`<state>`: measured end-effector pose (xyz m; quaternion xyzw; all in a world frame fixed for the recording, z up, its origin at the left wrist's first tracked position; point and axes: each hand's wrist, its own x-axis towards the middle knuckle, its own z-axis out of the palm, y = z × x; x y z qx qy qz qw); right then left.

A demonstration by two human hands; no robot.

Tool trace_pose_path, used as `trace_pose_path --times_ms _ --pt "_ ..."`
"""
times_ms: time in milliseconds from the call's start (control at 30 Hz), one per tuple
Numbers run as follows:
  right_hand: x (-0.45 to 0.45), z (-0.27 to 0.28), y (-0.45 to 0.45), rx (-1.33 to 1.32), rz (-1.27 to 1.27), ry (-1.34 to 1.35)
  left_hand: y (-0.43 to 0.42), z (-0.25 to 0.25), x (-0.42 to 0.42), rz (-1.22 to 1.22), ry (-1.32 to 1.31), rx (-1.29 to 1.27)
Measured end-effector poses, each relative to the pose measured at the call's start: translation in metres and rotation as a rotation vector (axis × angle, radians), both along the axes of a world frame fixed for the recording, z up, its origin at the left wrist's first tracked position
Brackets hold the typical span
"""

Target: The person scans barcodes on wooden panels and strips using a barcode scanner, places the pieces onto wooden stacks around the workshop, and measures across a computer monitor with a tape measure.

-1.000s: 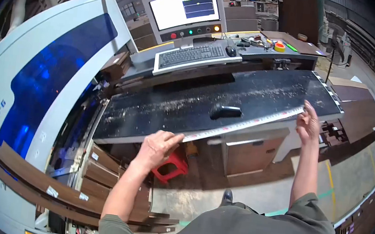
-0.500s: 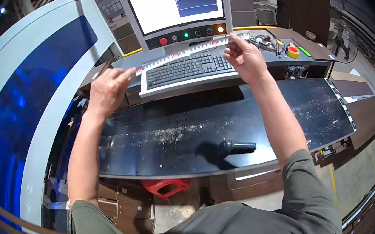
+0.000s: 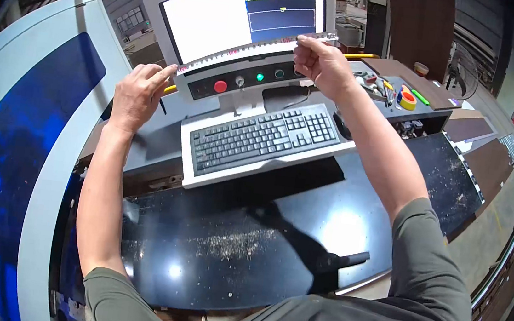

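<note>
A narrow white measuring tape with black and red numbers stretches between my hands, along the lower edge of a monitor. My left hand pinches its left end near the monitor's lower left corner. My right hand pinches it nearer the right, and a short end sticks out past the fingers. The tape rises toward the right and covers part of the control panel's top edge. Below it, a red button and a lit green button show.
A black keyboard sits on a white tray below the monitor. Sawdust lies on the dark bench, where a black handle stands up. Yellow-orange tape and tools are at right. A blue-windowed machine cover stands left.
Both hands have moved the tape up from over the keyboard to the monitor's lower edge. The right hand has shifted inward along it. The camera view has moved closer to the keyboard.
</note>
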<state>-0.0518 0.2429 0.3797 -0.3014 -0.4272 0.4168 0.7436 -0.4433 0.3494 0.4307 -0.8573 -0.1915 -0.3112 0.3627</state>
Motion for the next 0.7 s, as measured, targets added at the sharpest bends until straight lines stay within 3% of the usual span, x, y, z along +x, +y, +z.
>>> trace_pose_path --times_ms 133,267,467,700 --pt "0.035 0.006 0.057 0.052 -0.072 -0.114 0.048 0.004 0.026 0.017 -0.006 0.046" --pt "0.063 0.01 0.113 0.144 -0.395 -0.421 0.089 0.008 0.058 0.064 0.014 0.131" --pt "0.08 0.01 0.166 0.06 -0.882 -0.59 0.138 0.013 0.098 0.148 0.039 0.227" --pt "0.089 0.012 0.191 0.009 -0.981 -0.642 0.159 0.017 0.113 0.256 0.068 0.302"
